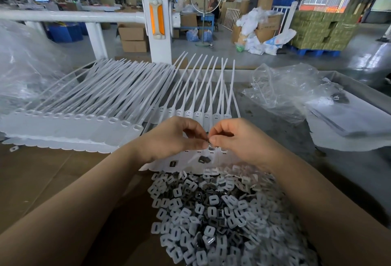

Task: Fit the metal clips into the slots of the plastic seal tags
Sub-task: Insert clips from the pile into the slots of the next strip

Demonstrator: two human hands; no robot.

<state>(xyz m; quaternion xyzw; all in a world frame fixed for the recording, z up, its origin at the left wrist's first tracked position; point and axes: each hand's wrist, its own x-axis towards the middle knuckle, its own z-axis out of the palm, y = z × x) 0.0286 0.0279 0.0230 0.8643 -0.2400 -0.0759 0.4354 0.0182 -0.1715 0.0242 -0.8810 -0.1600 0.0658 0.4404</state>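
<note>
A small metal clip (209, 140) is being pinched between the fingertips of the left hand (175, 136) and the right hand (234, 138), both curled round it, just above the row of plastic seal tags (203, 115). The open slot (211, 149) is lying directly beneath the fingertips, the tags' long tails being pointed away. Room is being left to the right on the table (281, 138); the clip pile (211, 212) is crowding the near side.
</note>
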